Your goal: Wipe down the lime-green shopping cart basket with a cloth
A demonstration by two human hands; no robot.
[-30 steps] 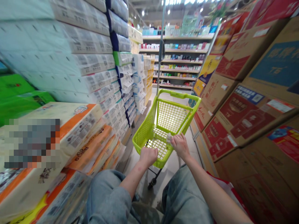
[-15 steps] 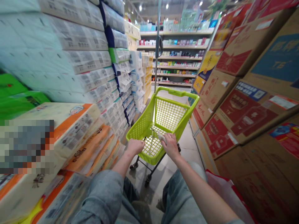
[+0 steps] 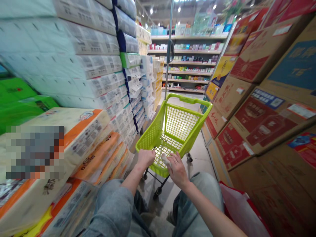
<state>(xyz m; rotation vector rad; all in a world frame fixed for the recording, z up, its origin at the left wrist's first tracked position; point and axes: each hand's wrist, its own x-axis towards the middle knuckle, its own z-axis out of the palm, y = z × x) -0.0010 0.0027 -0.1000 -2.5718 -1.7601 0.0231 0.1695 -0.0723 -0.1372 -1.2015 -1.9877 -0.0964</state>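
Note:
A lime-green plastic shopping cart [image 3: 189, 149] with a mesh basket stands before me on dark legs and wheels. My left hand [image 3: 146, 157] is closed in a fist over the basket's near left rim; whatever its fingers hold is hidden. My right hand [image 3: 178, 170], with a ring on one finger, is bent around a small crumpled white cloth or tissue [image 3: 166, 160] above the basket's near end. Through the mesh the floor shows.
Stacked packs of tissue paper [image 3: 98, 65] rise on the left, with orange-and-cream packs [image 3: 96, 128] nearer me. Cardboard cartons [image 3: 261, 115] line the right. A glass door's handle [image 3: 170, 51] stands ahead, before stocked shelves [image 3: 187, 51]. A red-edged white bag [image 3: 243, 209] lies at lower right.
My right hand has come down and slightly left, bringing the white piece nearer the basket's near end. The left hand remains closed by the rim. The view has shifted slightly.

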